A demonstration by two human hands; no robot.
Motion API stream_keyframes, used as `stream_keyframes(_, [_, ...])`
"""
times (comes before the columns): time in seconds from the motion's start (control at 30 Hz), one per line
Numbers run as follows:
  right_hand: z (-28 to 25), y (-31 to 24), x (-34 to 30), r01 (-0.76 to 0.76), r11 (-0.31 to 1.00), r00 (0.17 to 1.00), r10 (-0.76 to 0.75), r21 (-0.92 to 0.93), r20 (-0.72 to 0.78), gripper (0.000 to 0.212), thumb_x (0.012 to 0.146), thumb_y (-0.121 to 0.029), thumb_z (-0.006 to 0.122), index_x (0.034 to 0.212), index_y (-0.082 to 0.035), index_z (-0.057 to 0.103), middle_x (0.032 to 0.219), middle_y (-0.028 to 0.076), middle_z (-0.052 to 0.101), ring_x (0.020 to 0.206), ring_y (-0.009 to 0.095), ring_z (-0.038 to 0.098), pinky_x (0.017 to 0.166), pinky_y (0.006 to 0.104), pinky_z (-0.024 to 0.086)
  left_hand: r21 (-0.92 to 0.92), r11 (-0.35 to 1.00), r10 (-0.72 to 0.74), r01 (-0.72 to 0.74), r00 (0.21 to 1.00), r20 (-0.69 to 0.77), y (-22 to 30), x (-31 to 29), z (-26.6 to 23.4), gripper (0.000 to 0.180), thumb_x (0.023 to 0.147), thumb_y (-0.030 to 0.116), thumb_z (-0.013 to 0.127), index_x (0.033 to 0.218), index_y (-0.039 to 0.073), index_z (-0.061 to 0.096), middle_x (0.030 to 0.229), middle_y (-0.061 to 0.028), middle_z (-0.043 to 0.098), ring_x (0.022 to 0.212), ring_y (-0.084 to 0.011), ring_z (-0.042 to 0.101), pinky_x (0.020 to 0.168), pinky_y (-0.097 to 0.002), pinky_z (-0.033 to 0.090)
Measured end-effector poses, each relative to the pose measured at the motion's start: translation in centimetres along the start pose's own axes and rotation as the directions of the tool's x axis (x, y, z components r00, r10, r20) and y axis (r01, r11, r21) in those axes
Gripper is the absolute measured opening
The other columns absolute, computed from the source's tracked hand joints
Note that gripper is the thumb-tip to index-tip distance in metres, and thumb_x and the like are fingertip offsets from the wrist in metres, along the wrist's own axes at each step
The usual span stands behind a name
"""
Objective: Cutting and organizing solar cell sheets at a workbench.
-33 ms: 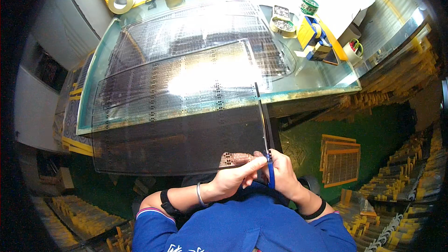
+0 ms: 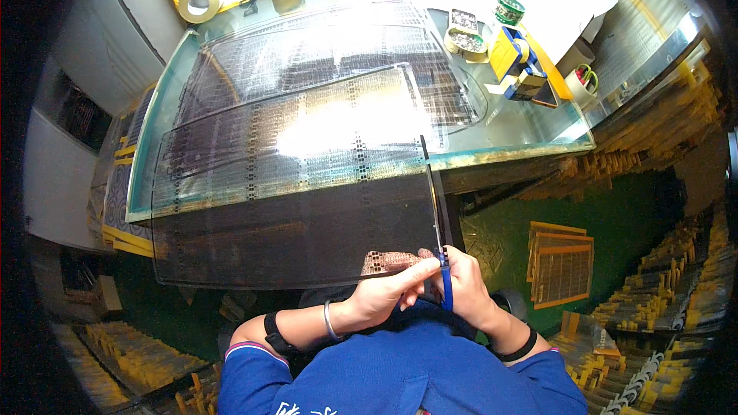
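A large dark see-through film sheet point(image 2: 231, 242) with a printed grid pattern lies partly on the glass-topped table and hangs over its near edge toward me. My left hand point(image 2: 388, 288) is closed on the sheet's near right corner, and its fingers show through the film. My right hand point(image 2: 467, 280) grips the blue handles of a pair of scissors point(image 2: 447, 288). The scissors' long blades point away from me along the sheet's right edge, near my left fingertips. A narrow dark strip runs beside the blades; whether it is cut free, I cannot tell.
More patterned sheets point(image 2: 261, 69) lie farther back on the glass-topped table point(image 2: 523, 134) under strong glare. Tape rolls point(image 2: 198, 4), a blue tape dispenser point(image 2: 526, 83) and a cup point(image 2: 582, 86) of tools stand around its edges. Yellow-edged panels point(image 2: 563, 269) rest on the green floor at right.
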State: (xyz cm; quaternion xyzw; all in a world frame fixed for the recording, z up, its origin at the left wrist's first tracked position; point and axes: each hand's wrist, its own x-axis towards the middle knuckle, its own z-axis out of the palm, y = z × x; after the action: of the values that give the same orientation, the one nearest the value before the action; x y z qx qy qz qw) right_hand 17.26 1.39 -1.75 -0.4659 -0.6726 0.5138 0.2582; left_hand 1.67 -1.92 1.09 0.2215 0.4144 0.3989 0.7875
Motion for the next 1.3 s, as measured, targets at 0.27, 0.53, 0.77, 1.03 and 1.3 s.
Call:
stream_keyframes(0.27, [-0.5,-1.6,-0.4,-0.283,0.952,0.958,0.274,0.115,0.088,0.035,0.084,-0.034,0.055,0.066,-0.004,0.052,0.051,0.001,0.048,0.047,0.006,0.048,0.04,0.0228,0.037,-0.036,0.993,0.109,-0.11,0.993,-0.037,2.1,0.2,-0.9,0.019,0.084,0.025,0.055,0.072,0.01,0.057,0.057,0.002,0.051,0.043,-0.0047,0.043,0.036,-0.0181,0.03])
stream_keyframes(0.53, [-1.6,-1.8,1.2,-0.023,0.852,1.0,0.02,0.523,0.012,0.031,0.09,-0.032,0.041,0.093,-0.001,0.048,0.091,0.016,0.059,0.072,0.015,0.058,0.066,0.0261,0.047,0.054,0.98,0.195,-0.193,0.98,-0.026,3.3,0.3,-2.4,0.021,0.085,0.026,0.054,0.078,0.006,0.056,0.057,0.0005,0.048,0.044,-0.007,0.042,0.038,-0.02,0.03])
stream_keyframes(0.77, [-0.4,-5.1,5.4,0.178,0.951,0.974,-0.133,0.252,-0.184,0.02,0.07,-0.005,0.07,0.076,-0.004,0.051,0.069,0.002,0.056,0.063,0.006,0.053,0.057,0.0189,0.043,0.227,0.956,0.182,-0.187,0.982,0.045,1.9,-2.0,-6.2,0.031,0.077,0.01,0.062,0.104,-0.002,0.056,0.072,-0.0037,0.056,0.057,-0.0093,0.052,0.049,-0.0203,0.041])
stream_keyframes(1.03, [-1.5,-5.9,6.6,0.387,0.91,0.874,-0.312,0.146,-0.374,0.016,0.07,-0.004,0.068,0.074,-0.004,0.053,0.068,0.0,0.055,0.06,0.005,0.051,0.055,0.0198,0.043,-0.009,0.785,0.457,-0.62,0.589,-0.666,5.6,-11.7,-15.2,0.035,0.081,0.037,0.054,0.088,0.003,0.058,0.077,-0.0041,0.06,0.062,-0.0103,0.056,0.051,-0.0211,0.043])
stream_keyframes(1.3, [-2.3,-5.0,6.8,0.379,0.909,0.887,-0.302,0.176,-0.349,0.016,0.071,-0.002,0.066,0.079,-0.002,0.052,0.073,0.005,0.06,0.066,0.008,0.056,0.06,0.0204,0.046,0.349,0.627,0.501,-0.697,0.017,-0.865,7.8,-18.7,-21.9,0.023,0.079,0.032,0.059,0.091,0.012,0.061,0.076,0.0021,0.059,0.059,-0.0054,0.051,0.05,-0.017,0.037])
